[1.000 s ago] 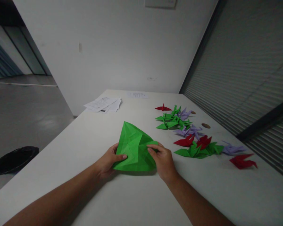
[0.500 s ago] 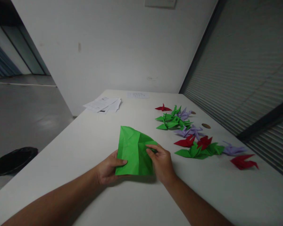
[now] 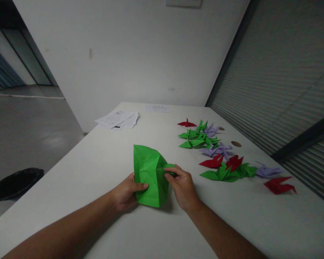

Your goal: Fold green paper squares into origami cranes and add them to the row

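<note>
A creased sheet of green paper [image 3: 147, 169] is held up just above the white table, bent along a ridge down its middle. My left hand [image 3: 128, 194] grips its left lower side, thumb on the face and the other fingers behind it. On the right, my right hand [image 3: 182, 183] pinches the paper's right edge between thumb and fingers, drawing that side into a fold. Part of the sheet behind the ridge is hidden.
Folded paper cranes in green [image 3: 221, 174], red [image 3: 279, 185] and purple [image 3: 267, 170] lie along the table's right side, by the window blinds. Printed sheets [image 3: 117, 118] rest at the far left. A black-lined bin [image 3: 16, 183] stands on the floor left of the table [image 3: 97, 165].
The green paper has bent more sharply along its middle ridge, and its right side has folded back and narrowed. My right hand has shifted slightly left with the pinched edge.
</note>
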A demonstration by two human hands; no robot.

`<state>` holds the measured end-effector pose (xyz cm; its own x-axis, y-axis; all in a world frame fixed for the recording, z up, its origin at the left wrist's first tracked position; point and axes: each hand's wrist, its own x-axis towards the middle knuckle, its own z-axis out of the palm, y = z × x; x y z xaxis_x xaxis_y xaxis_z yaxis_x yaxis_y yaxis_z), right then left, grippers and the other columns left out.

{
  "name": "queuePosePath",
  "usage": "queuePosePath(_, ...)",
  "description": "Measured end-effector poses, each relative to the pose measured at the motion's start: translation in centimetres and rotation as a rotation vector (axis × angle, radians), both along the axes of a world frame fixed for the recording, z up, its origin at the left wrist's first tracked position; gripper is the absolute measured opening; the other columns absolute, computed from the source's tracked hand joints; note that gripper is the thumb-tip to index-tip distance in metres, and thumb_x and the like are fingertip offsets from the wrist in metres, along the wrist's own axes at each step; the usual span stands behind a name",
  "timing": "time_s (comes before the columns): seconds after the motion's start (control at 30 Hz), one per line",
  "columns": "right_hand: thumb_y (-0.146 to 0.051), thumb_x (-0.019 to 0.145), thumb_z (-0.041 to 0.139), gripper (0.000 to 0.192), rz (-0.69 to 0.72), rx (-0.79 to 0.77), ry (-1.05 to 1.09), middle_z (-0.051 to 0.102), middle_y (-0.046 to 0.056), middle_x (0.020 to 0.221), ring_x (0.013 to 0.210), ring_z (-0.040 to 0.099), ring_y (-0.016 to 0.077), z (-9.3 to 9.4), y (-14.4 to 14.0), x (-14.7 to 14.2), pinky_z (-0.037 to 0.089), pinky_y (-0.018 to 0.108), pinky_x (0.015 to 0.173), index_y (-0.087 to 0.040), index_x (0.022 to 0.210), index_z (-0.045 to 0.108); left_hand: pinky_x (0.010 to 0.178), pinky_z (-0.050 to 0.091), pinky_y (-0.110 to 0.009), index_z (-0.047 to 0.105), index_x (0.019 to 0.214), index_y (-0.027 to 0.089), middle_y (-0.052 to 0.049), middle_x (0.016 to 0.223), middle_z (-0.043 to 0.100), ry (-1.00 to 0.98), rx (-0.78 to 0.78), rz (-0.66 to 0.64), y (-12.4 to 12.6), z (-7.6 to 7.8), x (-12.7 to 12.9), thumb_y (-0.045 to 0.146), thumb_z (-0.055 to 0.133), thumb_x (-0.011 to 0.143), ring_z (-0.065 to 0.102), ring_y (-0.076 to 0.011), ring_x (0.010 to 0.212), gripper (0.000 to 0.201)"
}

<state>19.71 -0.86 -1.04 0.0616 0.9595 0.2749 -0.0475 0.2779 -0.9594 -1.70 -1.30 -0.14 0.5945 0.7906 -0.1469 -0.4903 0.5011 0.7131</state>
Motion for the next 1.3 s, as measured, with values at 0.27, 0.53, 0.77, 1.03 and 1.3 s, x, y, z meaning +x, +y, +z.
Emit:
queuePosePath(0.27,-0.021,0.083,0.076,0.012,-0.209,0.282,-0.295,0.056,0.010,0.131,0.122,0.056,0.0279,-0.3,0.1,0.8,0.049,0.046,0.102,-0.030,0.086,0.084,0.090,0.061,-0.045,0.072,0.117,0.011,-0.020,0.113,0.078,0.095,-0.093,0.138,0.2,-0.1,0.1,0.021,0.084,0.078,0.077,-0.0333,0.096,0.042)
queuePosePath(0.53,-0.010,0.085,0.069,0.019,-0.143,0.494,-0.483,0.071,0.009,0.111,0.113,0.062,0.0275,0.4,-0.3,0.7,0.049,0.048,0.099,-0.027,0.088,0.078,0.095,0.057,-0.047,0.070,0.121,0.009,-0.020,0.109,0.078,0.041,-0.309,0.102,0.7,0.0,-0.5,0.050,0.070,0.089,0.075,-0.0352,0.105,0.052)
queuePosePath(0.77,-0.009,0.088,0.063,0.017,-0.030,0.470,-0.454,0.074,0.007,0.092,0.090,0.070,0.0228,0.6,-0.4,0.5,0.057,0.038,0.080,-0.024,0.088,0.072,0.096,0.056,-0.043,0.071,0.118,0.006,-0.022,0.110,0.078,0.023,-0.299,0.060,0.7,-0.4,-0.4,0.048,0.072,0.088,0.075,-0.0344,0.105,0.052)
queuePosePath(1.03,-0.011,0.089,0.061,0.016,-0.040,0.448,-0.466,0.075,0.008,0.094,0.090,0.072,0.0224,0.8,-0.6,0.6,0.059,0.037,0.079,-0.023,0.086,0.071,0.100,0.054,-0.046,0.067,0.124,0.010,-0.021,0.112,0.077,-0.076,-0.270,-0.049,1.1,-1.1,-1.1,0.075,0.058,0.086,0.072,-0.0367,0.112,0.077)
queuePosePath(1.3,-0.012,0.091,0.060,0.015,-0.168,0.470,-0.516,0.074,0.008,0.089,0.086,0.071,0.0230,1.1,-0.5,0.9,0.058,0.037,0.078,-0.024,0.084,0.069,0.091,0.059,-0.039,0.064,0.128,0.015,-0.017,0.114,0.077,0.035,-0.005,0.216,0.9,-0.2,-0.3,0.028,0.083,0.080,0.076,-0.0304,0.099,0.053)
